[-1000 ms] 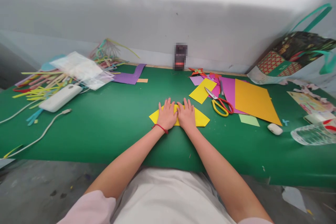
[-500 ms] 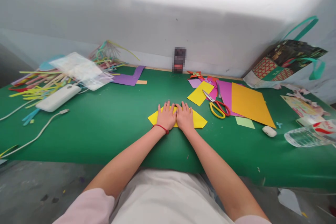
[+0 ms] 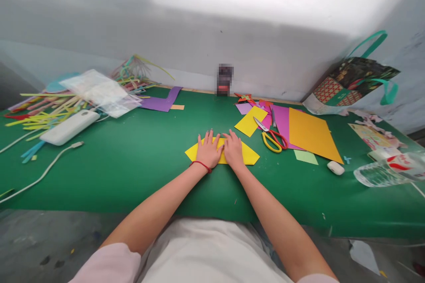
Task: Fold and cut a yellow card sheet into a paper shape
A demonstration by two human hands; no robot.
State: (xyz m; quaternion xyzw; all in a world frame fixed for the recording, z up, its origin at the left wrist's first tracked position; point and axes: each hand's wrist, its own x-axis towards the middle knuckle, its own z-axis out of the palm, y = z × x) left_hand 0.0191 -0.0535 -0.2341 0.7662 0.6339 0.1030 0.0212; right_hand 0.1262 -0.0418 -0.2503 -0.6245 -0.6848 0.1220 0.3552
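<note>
A folded sheet of yellow paper [image 3: 251,155] lies flat on the green table [image 3: 133,177] in front of me, pointed at its left and right ends. My left hand [image 3: 210,151], with a red cord at the wrist, presses on its middle with the fingers spread. Beside it my right hand [image 3: 233,149] rests on the same paper, fingers partly bent and its thumb side close to the left thumb. The palms hide the centre of the paper. Past the right hand lie a smaller yellow paper piece [image 3: 249,123] and scissors [image 3: 272,138] with yellow and red handles.
Orange card [image 3: 314,135] overlaps magenta sheets on the right, near a white case [image 3: 335,168] and a plastic bottle [image 3: 381,172]. A patterned bag [image 3: 348,82] stands behind. Leftward are a white power bank [image 3: 71,127], paper strips [image 3: 36,117] and purple paper [image 3: 159,103].
The view has shifted slightly. My right hand's fingers are somewhat more bent and drawn together, while the left hand stays spread on the yellow paper.
</note>
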